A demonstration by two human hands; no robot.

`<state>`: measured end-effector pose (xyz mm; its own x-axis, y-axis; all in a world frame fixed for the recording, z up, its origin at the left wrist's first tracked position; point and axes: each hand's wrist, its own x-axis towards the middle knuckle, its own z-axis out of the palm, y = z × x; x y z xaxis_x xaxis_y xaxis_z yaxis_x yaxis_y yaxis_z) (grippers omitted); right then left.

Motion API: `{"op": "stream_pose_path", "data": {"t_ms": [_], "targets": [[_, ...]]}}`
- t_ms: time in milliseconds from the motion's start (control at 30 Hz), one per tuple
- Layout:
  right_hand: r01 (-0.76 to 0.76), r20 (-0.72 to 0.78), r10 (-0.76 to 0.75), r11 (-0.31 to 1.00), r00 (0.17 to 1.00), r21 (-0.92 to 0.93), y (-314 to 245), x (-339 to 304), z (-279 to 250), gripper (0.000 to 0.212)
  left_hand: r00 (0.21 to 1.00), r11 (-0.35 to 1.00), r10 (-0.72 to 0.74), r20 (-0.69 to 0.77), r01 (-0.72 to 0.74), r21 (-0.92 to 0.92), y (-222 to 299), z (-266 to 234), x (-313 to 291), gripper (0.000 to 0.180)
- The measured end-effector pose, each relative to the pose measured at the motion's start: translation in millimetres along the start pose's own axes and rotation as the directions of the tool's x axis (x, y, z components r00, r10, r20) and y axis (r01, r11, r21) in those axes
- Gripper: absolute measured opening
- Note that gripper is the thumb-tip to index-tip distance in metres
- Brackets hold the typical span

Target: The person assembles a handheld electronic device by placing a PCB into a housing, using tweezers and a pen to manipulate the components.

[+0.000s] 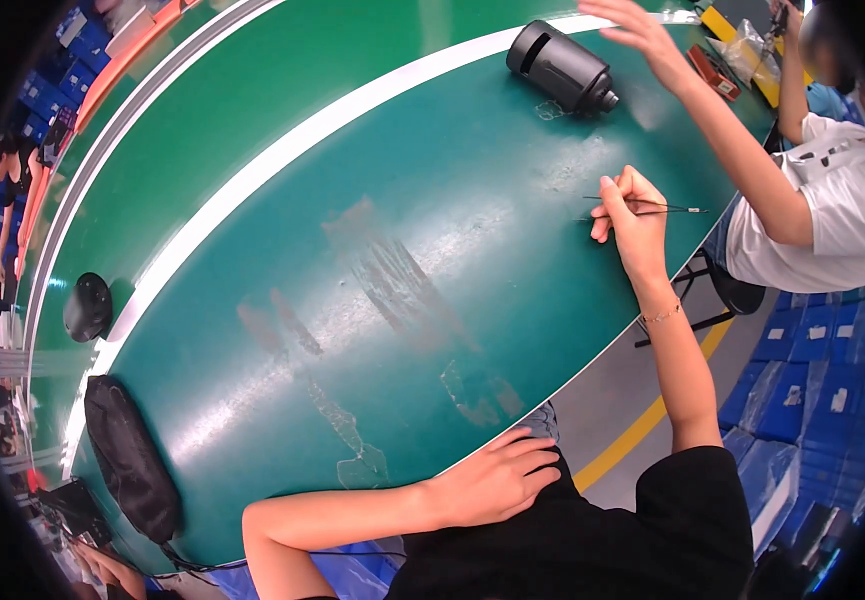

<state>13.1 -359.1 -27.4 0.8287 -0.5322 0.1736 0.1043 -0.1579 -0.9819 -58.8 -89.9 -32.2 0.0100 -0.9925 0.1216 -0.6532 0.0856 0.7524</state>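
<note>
One black pouch [132, 455] lies on the green table [432, 180], far left of the pinching grip. Closer to it, the left hand [497, 482] rests palm down on black clothing [577, 550], elbow sharply bent, fingers slightly spread. Beyond that grip, leftward, my feed shows a black cylinder [564, 70] on its side. I see the right hand [636, 218], arm stretched forward, pinching a slender tweezer-like tool [677, 209] between thumb and fingers, prongs leftward.

Right hand [636, 218] pinched, left hand [500, 476] flat
Right arm [687, 380] extends forward; left forearm [352, 518] lies bent across the front.
</note>
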Motion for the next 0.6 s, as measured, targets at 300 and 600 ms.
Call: {"op": "stream_pose_path", "data": {"t_ms": [300,600], "targets": [[0.0,0.019,-0.001,1.0,1.0,0.027,2,2,-2,0.026,0.91,0.955,-0.177,-0.376,0.066,-0.289,-17,-76,44,0.024],[-0.037,0.055,0.035,0.999,0.998,0.028,-2,3,-1,0.026,0.542,0.908,-0.367,-0.756,0.383,-0.167,-124,-176,193,0.089]]}}
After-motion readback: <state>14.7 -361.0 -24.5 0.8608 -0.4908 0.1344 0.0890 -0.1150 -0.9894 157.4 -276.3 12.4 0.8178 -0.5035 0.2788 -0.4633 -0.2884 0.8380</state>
